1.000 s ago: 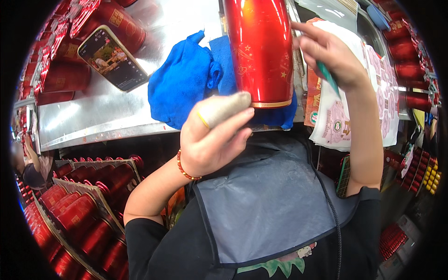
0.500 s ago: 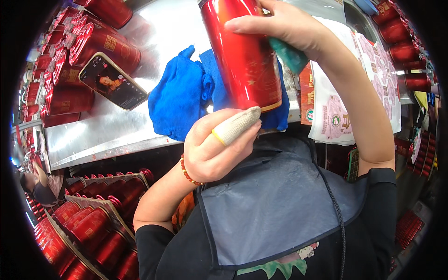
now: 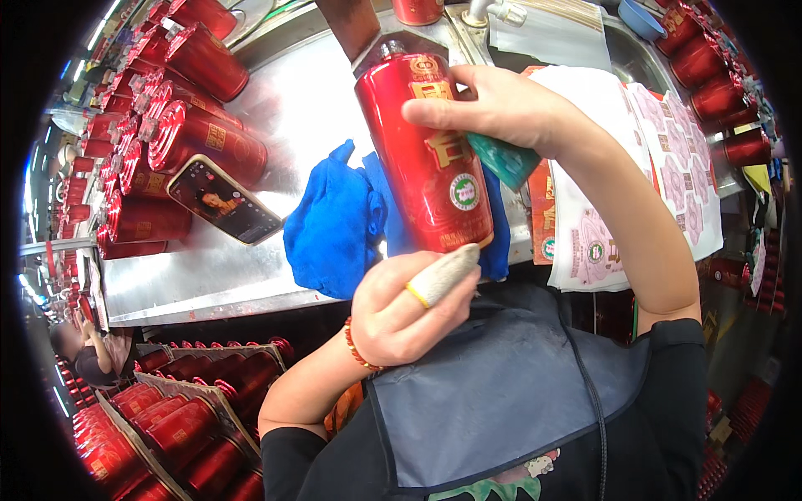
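Observation:
A glossy red bottle with gold lettering and a round green-and-white emblem lies tilted over a blue cloth, its neck pointing away from me. My left hand is closed around its near, bottom end. A pale finger cot with a yellow rim covers one finger. My right hand lies over the upper right side of the bottle, thumb across the lettering. A flat teal piece, like a scraper, is held under its palm and fingers. Another crumpled blue cloth sits left of the bottle.
A phone playing a video leans against several red bottles on the metal table. Printed sticker sheets lie at right, near a blue bowl. Crates of red bottles stand lower left. A person is at far left.
The bottle has been turned, so its gold lettering and round emblem now face up instead of the gold stars. Both hands remain on it. The whole view has shifted, showing more of the table's far side.

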`<state>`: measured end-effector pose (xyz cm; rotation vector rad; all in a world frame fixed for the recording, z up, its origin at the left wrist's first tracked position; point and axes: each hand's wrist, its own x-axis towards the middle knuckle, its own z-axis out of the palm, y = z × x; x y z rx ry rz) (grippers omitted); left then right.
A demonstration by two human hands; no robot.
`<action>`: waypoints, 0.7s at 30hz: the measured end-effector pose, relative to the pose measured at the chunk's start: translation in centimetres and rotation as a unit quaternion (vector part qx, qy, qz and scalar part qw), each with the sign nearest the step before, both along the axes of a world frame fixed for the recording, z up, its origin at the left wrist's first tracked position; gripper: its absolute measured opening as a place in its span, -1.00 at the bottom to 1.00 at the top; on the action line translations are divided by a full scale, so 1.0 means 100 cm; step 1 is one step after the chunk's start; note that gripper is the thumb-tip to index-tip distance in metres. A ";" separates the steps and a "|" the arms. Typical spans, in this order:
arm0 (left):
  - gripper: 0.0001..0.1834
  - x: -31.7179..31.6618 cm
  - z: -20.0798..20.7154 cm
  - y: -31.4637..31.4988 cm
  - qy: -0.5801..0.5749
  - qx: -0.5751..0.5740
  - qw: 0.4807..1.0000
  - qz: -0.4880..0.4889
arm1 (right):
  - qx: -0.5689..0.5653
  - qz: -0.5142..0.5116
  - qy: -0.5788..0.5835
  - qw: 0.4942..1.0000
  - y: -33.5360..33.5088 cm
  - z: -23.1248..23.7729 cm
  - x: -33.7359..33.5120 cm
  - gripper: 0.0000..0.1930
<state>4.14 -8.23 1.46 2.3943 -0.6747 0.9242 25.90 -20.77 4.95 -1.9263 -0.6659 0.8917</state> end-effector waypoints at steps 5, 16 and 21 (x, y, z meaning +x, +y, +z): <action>-0.66 0.000 -0.005 0.001 0.036 -0.074 0.996 0.016 | 0.055 0.032 0.116 0.991 -0.032 -0.009 0.014 0.05; 0.40 0.020 -0.010 0.010 0.213 -0.112 0.962 0.127 | 0.147 -0.072 0.085 0.983 -0.063 -0.017 -0.013 -0.45; 0.35 0.020 -0.018 0.013 0.174 -0.089 0.972 0.126 | 0.122 -0.028 0.136 0.983 -0.078 -0.019 -0.008 -0.49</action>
